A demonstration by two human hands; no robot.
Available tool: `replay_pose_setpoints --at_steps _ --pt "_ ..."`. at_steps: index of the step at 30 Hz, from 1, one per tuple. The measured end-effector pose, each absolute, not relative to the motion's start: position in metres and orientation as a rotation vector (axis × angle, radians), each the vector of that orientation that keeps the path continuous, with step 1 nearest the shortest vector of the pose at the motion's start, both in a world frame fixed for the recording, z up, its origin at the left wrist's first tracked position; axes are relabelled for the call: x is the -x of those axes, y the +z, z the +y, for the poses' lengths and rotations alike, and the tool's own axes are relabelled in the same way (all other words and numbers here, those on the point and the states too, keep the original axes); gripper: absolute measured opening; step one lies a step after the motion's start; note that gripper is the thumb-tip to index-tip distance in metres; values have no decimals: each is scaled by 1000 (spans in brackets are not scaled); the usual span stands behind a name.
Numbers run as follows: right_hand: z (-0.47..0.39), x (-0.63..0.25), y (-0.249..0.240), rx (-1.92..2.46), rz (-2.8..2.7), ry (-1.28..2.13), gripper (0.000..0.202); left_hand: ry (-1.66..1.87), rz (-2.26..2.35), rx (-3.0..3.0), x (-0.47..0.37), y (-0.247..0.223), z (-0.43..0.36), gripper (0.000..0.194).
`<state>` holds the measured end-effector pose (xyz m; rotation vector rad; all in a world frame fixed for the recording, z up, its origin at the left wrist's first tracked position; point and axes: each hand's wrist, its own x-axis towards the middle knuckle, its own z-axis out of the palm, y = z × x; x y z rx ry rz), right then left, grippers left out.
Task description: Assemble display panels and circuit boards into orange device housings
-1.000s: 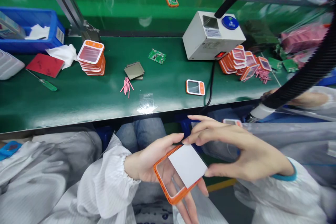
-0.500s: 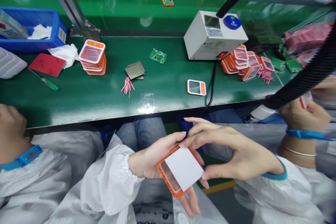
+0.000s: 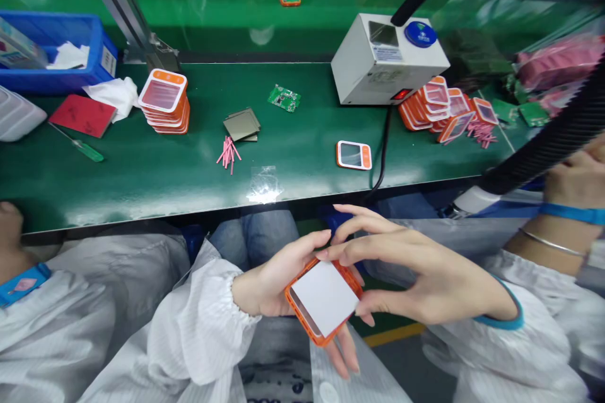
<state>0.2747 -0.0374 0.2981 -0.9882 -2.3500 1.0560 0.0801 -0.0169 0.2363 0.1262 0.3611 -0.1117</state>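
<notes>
My left hand (image 3: pixel 274 280) cradles an orange plastic casing (image 3: pixel 322 340) from below, its thumb along the upper side and fingertips showing past the lower edge. Over the casing's open inside lies a flat white square panel (image 3: pixel 326 298), leaving a strip of the clear window uncovered at the lower left. My right hand (image 3: pixel 420 271) pinches the panel by two opposite edges, thumb at the right corner and forefinger at the top. Whether the panel is fully seated inside the rim I cannot tell.
On the green bench (image 3: pixel 203 182) stand stacked orange casings (image 3: pixel 163 104), grey square plates (image 3: pixel 242 124), pink strips (image 3: pixel 229 154), a circuit board (image 3: pixel 284 98), a single casing (image 3: pixel 354 155) and a white box (image 3: pixel 387 69). A black hose (image 3: pixel 543 132) arches at right. Co-workers sit on both sides.
The white panel has shifted toward the lower left within the casing, covering more of the window. My right hand has moved slightly left with it. The co-workers' hands at both sides have moved outward.
</notes>
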Motion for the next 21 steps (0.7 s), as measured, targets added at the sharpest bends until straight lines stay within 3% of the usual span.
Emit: replay_pose_setpoints --at_steps 17,21 --pt "-38 -275 301 949 -2496 1016 52 -52 407 -59 -82 240 -14 55" --pt "-42 -276 304 923 -2506 965 61 -5 414 -141 -80 240 -13 61"
